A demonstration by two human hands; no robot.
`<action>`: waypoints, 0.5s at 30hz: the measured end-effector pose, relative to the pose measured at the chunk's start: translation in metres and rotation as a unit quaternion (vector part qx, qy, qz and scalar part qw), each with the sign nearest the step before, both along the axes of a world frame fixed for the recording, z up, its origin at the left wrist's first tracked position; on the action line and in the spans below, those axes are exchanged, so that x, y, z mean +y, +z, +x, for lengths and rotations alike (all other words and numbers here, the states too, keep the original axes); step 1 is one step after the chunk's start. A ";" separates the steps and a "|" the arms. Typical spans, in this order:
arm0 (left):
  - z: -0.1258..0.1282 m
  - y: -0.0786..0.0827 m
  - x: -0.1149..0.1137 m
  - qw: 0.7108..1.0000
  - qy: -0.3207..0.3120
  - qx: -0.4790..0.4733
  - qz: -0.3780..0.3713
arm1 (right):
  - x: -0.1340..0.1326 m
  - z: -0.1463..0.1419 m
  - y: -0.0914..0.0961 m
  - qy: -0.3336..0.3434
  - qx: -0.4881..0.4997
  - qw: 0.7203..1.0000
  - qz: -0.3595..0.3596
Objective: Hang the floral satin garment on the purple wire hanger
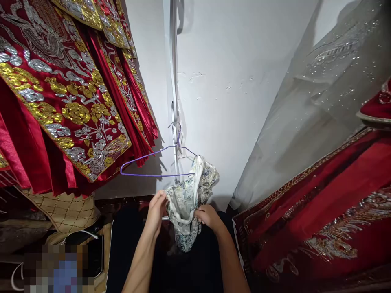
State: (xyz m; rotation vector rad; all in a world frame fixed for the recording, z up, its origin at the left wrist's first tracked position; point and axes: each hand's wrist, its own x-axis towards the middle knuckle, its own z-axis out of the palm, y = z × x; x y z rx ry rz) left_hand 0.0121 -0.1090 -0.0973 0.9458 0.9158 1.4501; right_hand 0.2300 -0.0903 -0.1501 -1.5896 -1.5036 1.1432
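Note:
A purple wire hanger point(146, 175) hangs by its hook in front of the white wall. Its right shoulder is inside a pale floral-patterned garment point(183, 195), while the left shoulder of the hanger is bare. My left hand point(157, 205) pinches the garment's upper left edge. Lower on the right, my right hand point(208, 215) grips the edge of the garment's opening. The garment sags between my hands, its lower end hanging over my dark-clothed lap.
Red garments with gold and silver embroidery point(76, 114) hang at left. At right are a sheer sparkling white fabric point(293, 106) and red embroidered cloth point(305, 211). A white cable point(82, 232) and dark device point(99, 252) lie lower left, beside a blurred patch.

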 end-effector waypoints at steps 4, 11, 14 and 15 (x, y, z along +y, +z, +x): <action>0.025 0.026 -0.019 0.989 -0.079 0.109 0.061 | -0.002 -0.010 0.018 -0.055 0.044 0.992 0.101; 0.029 0.053 -0.033 0.954 -0.030 0.248 0.166 | -0.033 -0.051 0.066 0.088 0.378 0.922 -0.007; 0.012 0.059 -0.030 0.944 -0.053 0.289 0.150 | -0.042 -0.051 0.081 0.182 0.367 0.912 -0.036; 0.005 0.057 -0.029 0.938 -0.084 0.309 0.135 | -0.042 -0.048 0.087 0.223 0.338 0.914 -0.032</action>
